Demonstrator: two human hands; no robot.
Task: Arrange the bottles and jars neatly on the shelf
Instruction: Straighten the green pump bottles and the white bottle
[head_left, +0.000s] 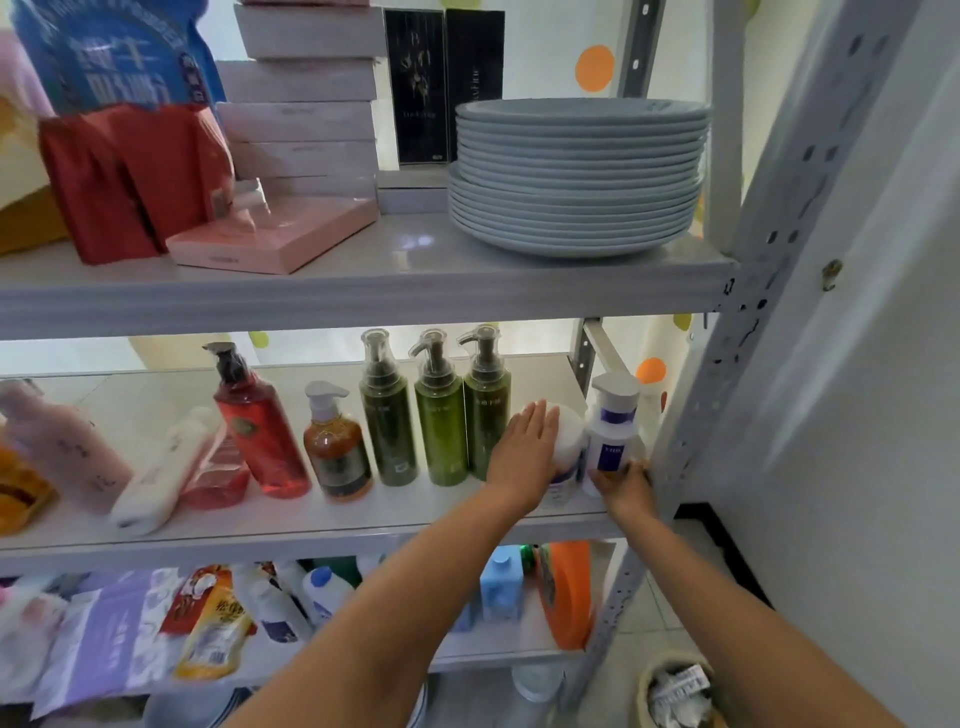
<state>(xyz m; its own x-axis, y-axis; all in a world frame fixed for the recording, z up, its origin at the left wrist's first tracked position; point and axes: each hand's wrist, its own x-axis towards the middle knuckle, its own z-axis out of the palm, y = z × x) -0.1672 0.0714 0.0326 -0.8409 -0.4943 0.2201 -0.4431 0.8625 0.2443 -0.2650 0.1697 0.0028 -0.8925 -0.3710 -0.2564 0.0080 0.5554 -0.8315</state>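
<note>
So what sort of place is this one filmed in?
Likely a home storeroom or small stockroom: a metal rack carries pump bottles, a stack of plates and stacked boxes.

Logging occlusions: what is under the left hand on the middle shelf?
A white bottle, between the green pump bottle and the purple-labelled bottle the right hand grips. The left hand hides its left side.

- The three green bottles (440, 431) are dark green with see-through tops.
- Just left of them, the brown bottle (336, 452) is orange-brown, with a white pump and a dark label.
- Further left, the red bottle (262, 436) is see-through red with a black pump.
- Far left, the pink bottle (67, 452) is pale pink.
- Right of them, the white bottle (613, 436) has a blue label.
- Above them, the plates (579, 176) are pale grey-blue.
- Below them, the jug (566, 597) is bright orange.
</note>
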